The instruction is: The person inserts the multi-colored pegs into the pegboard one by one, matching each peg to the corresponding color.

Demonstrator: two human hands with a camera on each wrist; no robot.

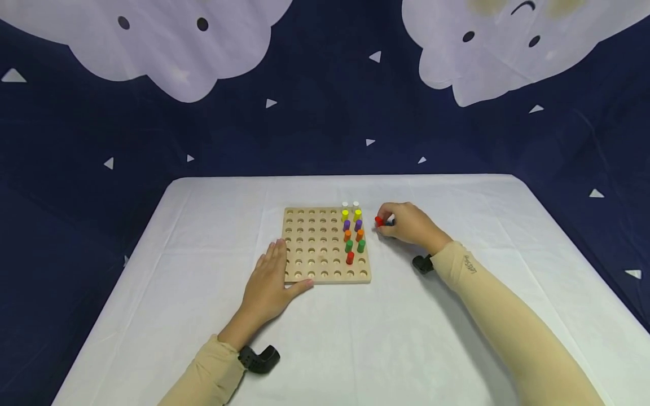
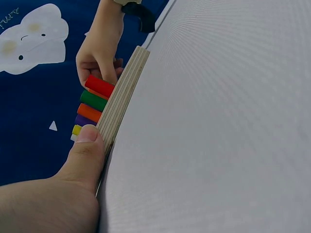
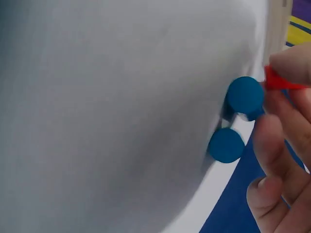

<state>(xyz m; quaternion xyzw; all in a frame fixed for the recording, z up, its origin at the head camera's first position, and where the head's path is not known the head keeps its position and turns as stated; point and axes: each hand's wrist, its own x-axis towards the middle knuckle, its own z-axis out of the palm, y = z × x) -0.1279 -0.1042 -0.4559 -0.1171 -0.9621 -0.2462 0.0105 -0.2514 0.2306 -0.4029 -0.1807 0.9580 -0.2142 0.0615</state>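
Note:
A square wooden pegboard lies on the table, its two right columns holding white, yellow, purple, orange and green pegs in pairs. One red peg stands in front of the left green one; the hole to its right has no peg. My left hand rests at the board's near left corner, fingers straight along the left side and thumb at the front edge. Right of the board, my right hand pinches another red peg between thumb and fingers. Two blue pegs are close by its fingers, round ends showing.
A white cloth covers the table. Behind it hangs a dark blue backdrop with clouds and small triangles. Black wrist cameras are strapped to both wrists, over beige sleeves.

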